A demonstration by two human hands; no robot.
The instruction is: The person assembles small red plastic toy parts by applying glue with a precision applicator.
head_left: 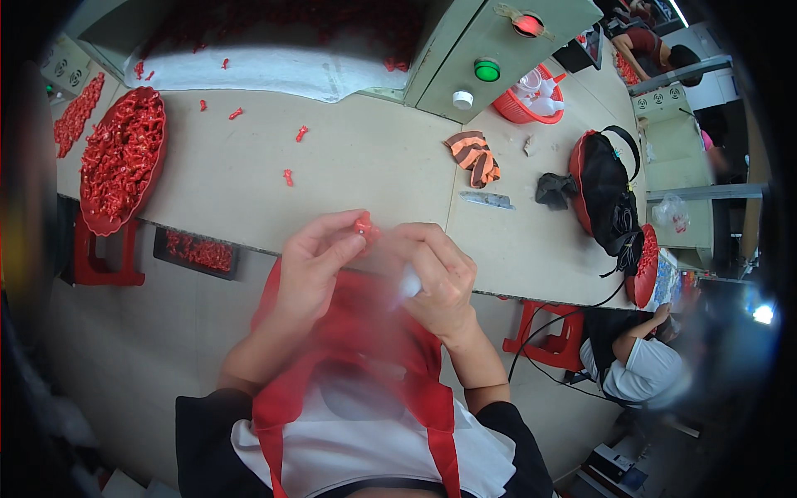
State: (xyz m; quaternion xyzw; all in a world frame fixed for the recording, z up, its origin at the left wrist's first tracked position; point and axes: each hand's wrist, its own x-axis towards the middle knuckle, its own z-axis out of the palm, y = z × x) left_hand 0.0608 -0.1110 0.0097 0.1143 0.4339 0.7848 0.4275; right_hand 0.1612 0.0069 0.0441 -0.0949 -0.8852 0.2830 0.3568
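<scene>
Nearest the camera: red apron straps over a white and black top, slightly blurred.

Just above, both hands work together at the near table edge. Left hand pinches a small red plastic part between thumb and fingertips, closed narrowly on it. Right hand curls around a small pale object, likely a trimming tool; too blurred to tell what it is or how tightly it is held.

Judgement: the part is being cleaned or trimmed. Doing it well would mean keeping the pinch low on the part, leaving its top exposed, and bracing the hands against each other.

Beyond, on the table: loose red parts, a striped cloth, a grey blade-like strip. Far left, a red tray heaped with parts. Far right, a black bag. Farthest, a machine panel with a green button.
</scene>
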